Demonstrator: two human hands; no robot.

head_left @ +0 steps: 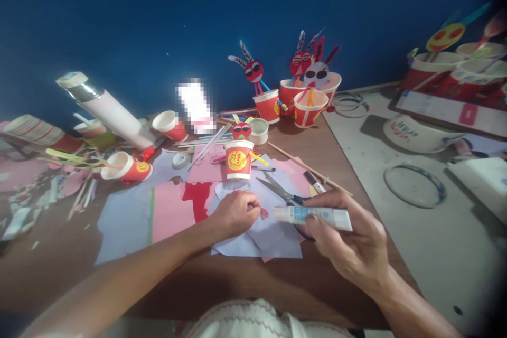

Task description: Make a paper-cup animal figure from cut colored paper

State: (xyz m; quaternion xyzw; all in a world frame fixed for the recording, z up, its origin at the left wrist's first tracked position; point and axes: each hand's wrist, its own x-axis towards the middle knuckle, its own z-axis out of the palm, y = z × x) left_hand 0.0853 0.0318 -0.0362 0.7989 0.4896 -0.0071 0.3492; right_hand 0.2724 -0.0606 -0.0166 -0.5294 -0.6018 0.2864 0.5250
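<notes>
My left hand (237,212) is closed above the paper sheets, and a small red paper piece (264,214) pokes out at its fingertips. Between the thumb and fingers of my right hand (352,237) lies a white glue tube (319,216) with blue print, its nozzle pointing left at the red piece. Partly behind the tube and right hand, scissors (279,190) rest with blades apart. Just beyond my left hand stands a red paper cup (238,161) with a yellow emblem, topped by a red face and with a yellow strip arm at its right.
Finished cup figures (311,108) stand at the back against the blue wall. A thermos (114,111) leans at the left, near a tipped cup (127,167). A tape roll (181,160), a marker (314,182) and a wooden stick (309,166) lie around the pink and lilac sheets.
</notes>
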